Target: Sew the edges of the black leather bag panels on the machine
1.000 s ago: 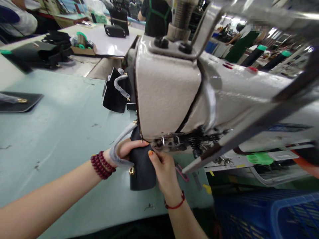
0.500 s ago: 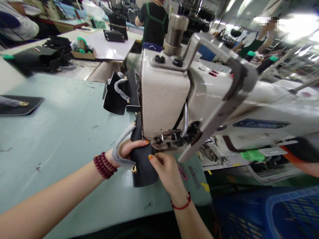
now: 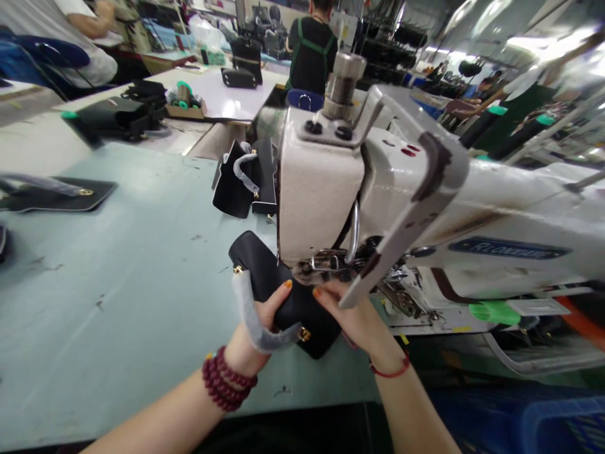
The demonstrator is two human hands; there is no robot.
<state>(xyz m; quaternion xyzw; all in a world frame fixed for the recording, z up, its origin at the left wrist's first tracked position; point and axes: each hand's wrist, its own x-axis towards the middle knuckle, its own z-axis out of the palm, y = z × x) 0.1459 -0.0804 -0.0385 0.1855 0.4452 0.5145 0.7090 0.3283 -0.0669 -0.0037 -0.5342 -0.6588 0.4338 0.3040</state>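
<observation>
A black bag piece [image 3: 265, 261] lies slanted under the head of the white sewing machine [image 3: 321, 189]. Its wrapped handle [image 3: 246, 306] has gold fittings and loops over my left hand [image 3: 258, 331]. That hand grips the piece at its near left side, thumb on top. My right hand [image 3: 354, 312] holds the right edge of the piece, close below the presser area, with the thumb on it and the other fingers partly hidden by the machine's metal lever [image 3: 401, 221].
More black bag pieces stand behind [image 3: 236, 183] and lie at the left [image 3: 70, 194] on the pale green table [image 3: 142, 284]. A blue basket [image 3: 543, 416] is at the lower right. A person in a green-strapped apron [image 3: 312, 53] is at the back.
The black piece has turned from nearly upright in view to a slant, its far end swinging left and its near end right. Both hands have shifted with it, and the camera view has moved.
</observation>
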